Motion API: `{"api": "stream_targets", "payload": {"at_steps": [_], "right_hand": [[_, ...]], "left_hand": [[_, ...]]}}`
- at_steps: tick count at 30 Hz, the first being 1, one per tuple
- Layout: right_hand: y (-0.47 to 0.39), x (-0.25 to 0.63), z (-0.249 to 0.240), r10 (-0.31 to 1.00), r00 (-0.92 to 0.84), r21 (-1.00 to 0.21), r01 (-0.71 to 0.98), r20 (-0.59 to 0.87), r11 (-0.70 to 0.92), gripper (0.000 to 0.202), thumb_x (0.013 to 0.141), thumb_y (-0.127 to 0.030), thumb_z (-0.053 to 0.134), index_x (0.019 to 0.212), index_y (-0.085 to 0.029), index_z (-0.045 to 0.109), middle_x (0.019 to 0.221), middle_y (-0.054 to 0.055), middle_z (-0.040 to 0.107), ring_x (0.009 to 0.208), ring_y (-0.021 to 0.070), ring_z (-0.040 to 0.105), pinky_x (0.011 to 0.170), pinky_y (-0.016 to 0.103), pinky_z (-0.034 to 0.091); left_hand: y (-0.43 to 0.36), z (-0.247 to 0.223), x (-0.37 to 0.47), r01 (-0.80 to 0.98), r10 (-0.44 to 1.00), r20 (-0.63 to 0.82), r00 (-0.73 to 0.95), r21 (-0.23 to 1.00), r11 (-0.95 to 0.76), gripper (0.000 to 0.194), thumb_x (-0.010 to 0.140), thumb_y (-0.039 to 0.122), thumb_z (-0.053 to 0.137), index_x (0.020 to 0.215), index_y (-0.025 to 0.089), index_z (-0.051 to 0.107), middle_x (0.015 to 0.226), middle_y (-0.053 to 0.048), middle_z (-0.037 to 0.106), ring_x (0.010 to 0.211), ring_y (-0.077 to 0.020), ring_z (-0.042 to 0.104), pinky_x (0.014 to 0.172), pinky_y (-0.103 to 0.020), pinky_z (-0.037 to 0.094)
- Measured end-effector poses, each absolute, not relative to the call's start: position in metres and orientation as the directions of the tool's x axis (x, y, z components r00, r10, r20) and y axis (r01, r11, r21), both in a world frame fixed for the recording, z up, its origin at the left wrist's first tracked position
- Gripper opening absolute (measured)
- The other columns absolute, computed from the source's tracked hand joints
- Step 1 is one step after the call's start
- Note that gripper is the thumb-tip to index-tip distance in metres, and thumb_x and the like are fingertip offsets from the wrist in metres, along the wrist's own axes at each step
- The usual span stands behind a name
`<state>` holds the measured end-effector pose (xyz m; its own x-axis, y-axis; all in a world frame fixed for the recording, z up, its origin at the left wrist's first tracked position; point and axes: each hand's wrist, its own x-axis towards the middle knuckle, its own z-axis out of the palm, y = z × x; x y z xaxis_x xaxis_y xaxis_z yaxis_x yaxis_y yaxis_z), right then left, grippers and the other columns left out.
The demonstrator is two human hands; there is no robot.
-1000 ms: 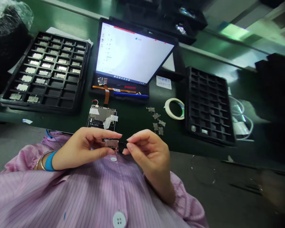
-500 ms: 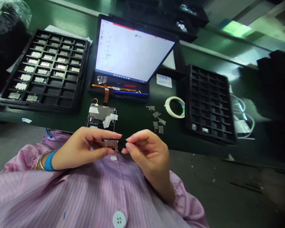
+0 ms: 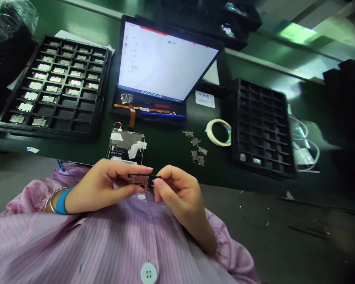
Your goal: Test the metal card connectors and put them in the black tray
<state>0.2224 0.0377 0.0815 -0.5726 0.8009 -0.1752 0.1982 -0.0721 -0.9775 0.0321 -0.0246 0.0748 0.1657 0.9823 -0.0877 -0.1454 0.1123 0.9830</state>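
Between thumb and index finger, my left hand [image 3: 112, 183] grips a small circuit board [image 3: 140, 180] with a metal shield, above the table's front edge. My right hand [image 3: 179, 189] pinches the right end of this board, where a dark part shows; whether that part is separate I cannot tell. Just beyond the hands lies a larger device board [image 3: 126, 144] with white tape pieces and an orange flex cable [image 3: 132, 118] running toward the laptop. Several small metal-shielded pieces [image 3: 194, 156] are scattered on the table to its right.
On the left stands a black compartment tray [image 3: 85, 125] holding many shielded boards. A laptop [image 3: 168, 63] is at the back, with a blue pen [image 3: 162, 115] on its front. Masking tape [image 3: 210, 136] sits beside another black tray [image 3: 264, 122] holding two small pieces.
My right hand has moved slightly left, and its fingertips now meet the board's right end. My left hand keeps its hold almost unmoved.
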Motion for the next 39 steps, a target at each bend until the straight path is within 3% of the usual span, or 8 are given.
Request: {"api": "stream_targets", "payload": {"at_steps": [10, 14, 19, 27, 30, 34, 37, 39], "right_hand": [[0.035, 0.222, 0.079, 0.763, -0.601, -0.970, 0.186, -0.239, -0.157, 0.022, 0.085, -0.028, 0.059, 0.065, -0.020, 0.052, 0.050, -0.005, 0.054, 0.044, 0.0088, 0.047, 0.043, 0.022, 0.036], [0.043, 0.226, 0.072, 0.633, -0.703, -0.933, 0.122, -0.323, -0.339, 0.028, 0.085, -0.038, 0.064, 0.067, -0.019, 0.054, 0.050, -0.005, 0.054, 0.042, 0.0079, 0.046, 0.042, 0.021, 0.035], [0.052, 0.228, 0.049, 0.407, -0.827, -0.764, 0.041, -0.387, -0.644, 0.043, 0.070, -0.052, 0.080, 0.071, -0.019, 0.052, 0.053, -0.007, 0.055, 0.037, 0.0042, 0.040, 0.036, 0.017, 0.026], [0.052, 0.220, 0.043, 0.311, -0.843, -0.649, 0.058, -0.440, -0.759, 0.053, 0.056, -0.048, 0.090, 0.079, -0.019, 0.052, 0.058, -0.006, 0.058, 0.041, 0.0030, 0.039, 0.036, 0.015, 0.023], [0.052, 0.220, 0.045, 0.373, -0.805, -0.674, 0.044, -0.461, -0.737, 0.051, 0.058, -0.046, 0.089, 0.081, -0.019, 0.053, 0.058, -0.007, 0.058, 0.041, 0.0031, 0.039, 0.036, 0.014, 0.024], [0.049, 0.222, 0.049, 0.588, -0.684, -0.823, 0.033, -0.432, -0.566, 0.030, 0.079, -0.040, 0.076, 0.087, -0.019, 0.055, 0.049, -0.008, 0.057, 0.037, 0.0053, 0.043, 0.036, 0.015, 0.029], [0.053, 0.222, 0.047, 0.732, -0.598, -0.912, -0.004, -0.327, -0.410, 0.023, 0.087, -0.040, 0.066, 0.089, -0.020, 0.056, 0.060, -0.002, 0.066, 0.047, 0.0100, 0.058, 0.038, 0.017, 0.038], [0.064, 0.220, 0.040, 0.846, -0.487, -0.965, -0.024, -0.216, -0.260, 0.023, 0.087, -0.041, 0.065, 0.086, -0.020, 0.057, 0.071, 0.000, 0.067, 0.059, 0.0124, 0.064, 0.041, 0.018, 0.044]], "left_hand": [[-0.025, 0.071, 0.035, -0.105, 0.978, -0.089, 0.190, 0.988, 0.111, 0.038, 0.084, 0.013, 0.069, 0.122, 0.020, 0.068, 0.093, -0.005, 0.079, 0.085, -0.0186, 0.075, 0.073, -0.024, 0.062], [-0.025, 0.070, 0.033, -0.067, 0.969, -0.124, 0.212, 0.988, 0.141, 0.040, 0.083, 0.016, 0.071, 0.123, 0.020, 0.068, 0.089, -0.005, 0.079, 0.079, -0.0191, 0.076, 0.067, -0.022, 0.061], [-0.024, 0.072, 0.032, -0.086, 0.962, -0.137, 0.236, 0.983, 0.161, 0.039, 0.083, 0.017, 0.072, 0.122, 0.020, 0.068, 0.088, -0.005, 0.079, 0.075, -0.0180, 0.076, 0.065, -0.020, 0.060], [-0.022, 0.070, 0.033, -0.083, 0.948, -0.137, 0.287, 0.982, 0.167, 0.038, 0.087, 0.020, 0.068, 0.125, 0.019, 0.066, 0.093, -0.006, 0.079, 0.084, -0.0211, 0.076, 0.071, -0.026, 0.062], [-0.022, 0.068, 0.033, -0.002, 0.959, -0.094, 0.267, 0.995, 0.098, 0.038, 0.087, 0.022, 0.068, 0.125, 0.019, 0.067, 0.093, -0.006, 0.079, 0.081, -0.0196, 0.075, 0.067, -0.024, 0.061], [-0.020, 0.060, 0.034, 0.270, 0.979, 0.048, 0.198, 0.957, -0.101, 0.048, 0.091, 0.017, 0.060, 0.138, 0.024, 0.055, 0.099, -0.004, 0.077, 0.080, -0.0155, 0.073, 0.070, -0.023, 0.058], [-0.014, 0.049, 0.031, 0.524, 0.981, 0.140, 0.131, 0.831, -0.188, 0.068, 0.090, 0.019, 0.061, 0.152, 0.024, 0.033, 0.111, -0.007, 0.074, 0.093, -0.0195, 0.071, 0.080, -0.031, 0.058], [-0.006, 0.041, 0.029, 0.693, 0.967, 0.237, 0.092, 0.682, -0.233, 0.061, 0.090, 0.021, 0.063, 0.147, 0.020, 0.042, 0.121, -0.012, 0.069, 0.112, -0.0268, 0.064, 0.095, -0.043, 0.053]]}}
